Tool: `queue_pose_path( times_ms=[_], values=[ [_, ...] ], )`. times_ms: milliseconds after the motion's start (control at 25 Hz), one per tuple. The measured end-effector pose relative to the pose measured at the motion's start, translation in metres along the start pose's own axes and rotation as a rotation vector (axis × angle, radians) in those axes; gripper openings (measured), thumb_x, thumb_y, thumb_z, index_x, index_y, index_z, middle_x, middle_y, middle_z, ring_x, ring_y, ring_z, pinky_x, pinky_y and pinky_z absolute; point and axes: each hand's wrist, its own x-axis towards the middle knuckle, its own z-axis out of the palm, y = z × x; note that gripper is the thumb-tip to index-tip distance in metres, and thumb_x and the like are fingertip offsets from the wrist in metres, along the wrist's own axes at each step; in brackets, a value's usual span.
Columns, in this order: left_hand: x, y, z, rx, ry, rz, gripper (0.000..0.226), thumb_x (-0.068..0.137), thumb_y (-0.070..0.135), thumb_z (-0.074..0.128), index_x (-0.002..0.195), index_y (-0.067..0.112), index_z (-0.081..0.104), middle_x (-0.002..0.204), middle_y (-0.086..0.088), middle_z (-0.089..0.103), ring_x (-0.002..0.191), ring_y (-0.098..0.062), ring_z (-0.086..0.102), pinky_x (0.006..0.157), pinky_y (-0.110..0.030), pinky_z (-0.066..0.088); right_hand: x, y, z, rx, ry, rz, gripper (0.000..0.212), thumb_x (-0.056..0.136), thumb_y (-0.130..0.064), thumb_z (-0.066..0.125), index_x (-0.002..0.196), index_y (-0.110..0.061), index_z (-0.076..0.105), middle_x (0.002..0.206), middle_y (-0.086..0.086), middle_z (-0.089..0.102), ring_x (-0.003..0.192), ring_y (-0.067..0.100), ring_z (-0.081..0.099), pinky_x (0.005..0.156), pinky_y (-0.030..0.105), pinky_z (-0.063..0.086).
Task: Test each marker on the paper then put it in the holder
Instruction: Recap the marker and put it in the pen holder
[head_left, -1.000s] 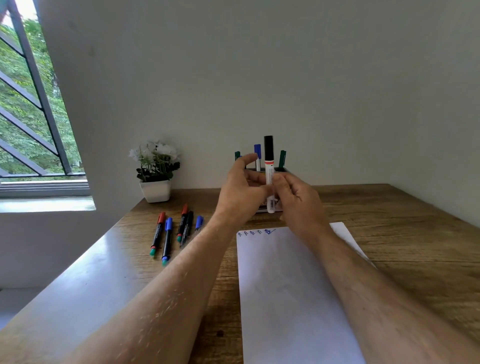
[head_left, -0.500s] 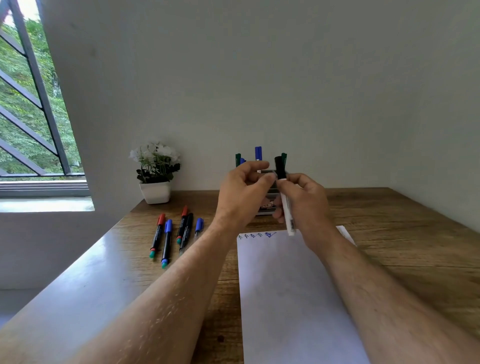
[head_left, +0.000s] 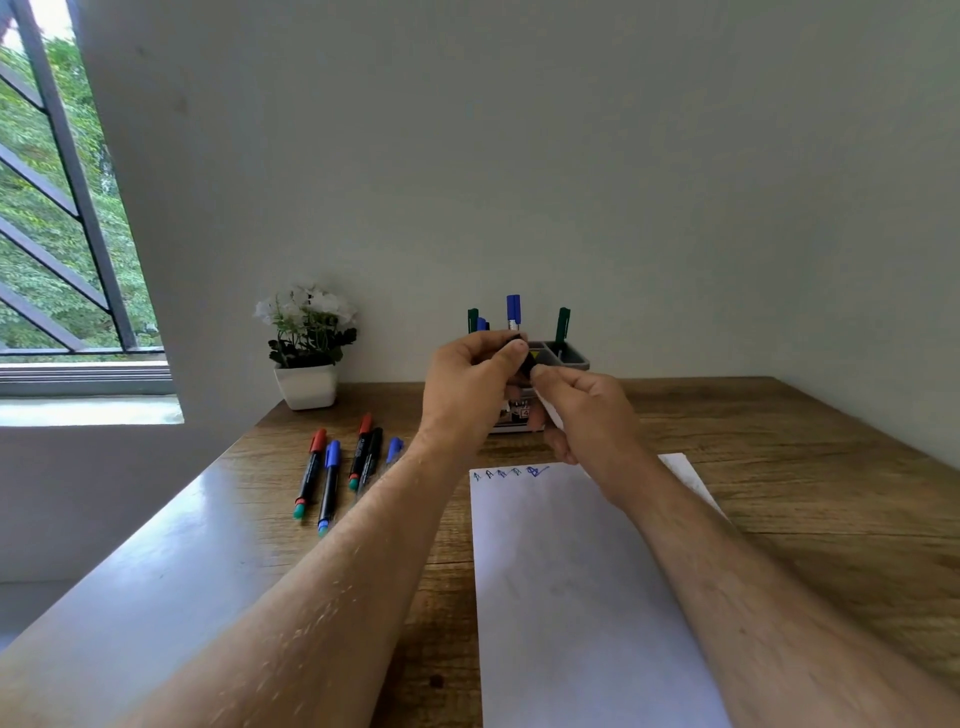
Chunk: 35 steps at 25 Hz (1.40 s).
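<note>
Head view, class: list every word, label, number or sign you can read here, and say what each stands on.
"4": seemingly a digit in a small box on the holder's front label; the rest is blurred.
Paper: five small blue test scribbles along the top edge, not legible as letters.
Loose markers on the table: barrel print too small to read.
White marker held in both hands: no readable text.

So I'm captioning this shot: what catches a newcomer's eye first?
Both hands, left hand and right hand, grip a black-capped white marker mid-frame, above the white paper sheet. Behind them stands a grey marker holder; five loose markers lie left.
</note>
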Motion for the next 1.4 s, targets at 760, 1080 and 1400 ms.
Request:
queue_pose_path(
  times_ms=[760,1080,1400],
  values=[
    [-0.002,-0.005,0.003,0.022,0.034,-0.247,0.026,0.089,0.036,0.069,0.097,0.012,0.075,0.073,0.0,0.075,0.062,-0.009,0.07,0.062,-0.023,0.057,0.005,0.007,-0.009,-0.635,0.11,-0.209,0.035,0.093,-0.051,0.057,0.09,-0.024,0.079,0.066,-0.012,0.07,0.058,0.0,0.063,0.052,0.024,0.048],
    [0.002,0.01,-0.014,-0.465,0.101,-0.326,0.014,0.094,0.007,0.06,0.103,0.001,0.068,0.093,-0.016,0.071,0.069,-0.014,0.067,0.065,-0.023,0.06,0.002,0.005,-0.008,-0.402,0.224,-0.17,0.038,0.098,-0.046,0.051,0.087,-0.019,0.076,0.057,-0.012,0.062,0.049,0.004,0.055,0.05,0.024,0.039],
    [-0.003,0.017,-0.01,-0.643,-0.029,-0.373,0.023,0.097,0.0,0.042,0.1,0.002,0.065,0.091,-0.019,0.068,0.068,-0.02,0.069,0.06,-0.027,0.059,0.001,-0.006,-0.015,0.005,0.291,-0.23,0.034,0.099,-0.009,0.048,0.129,-0.024,0.057,0.077,0.011,0.069,0.05,0.02,0.056,0.042,0.027,0.046]
  ],
)
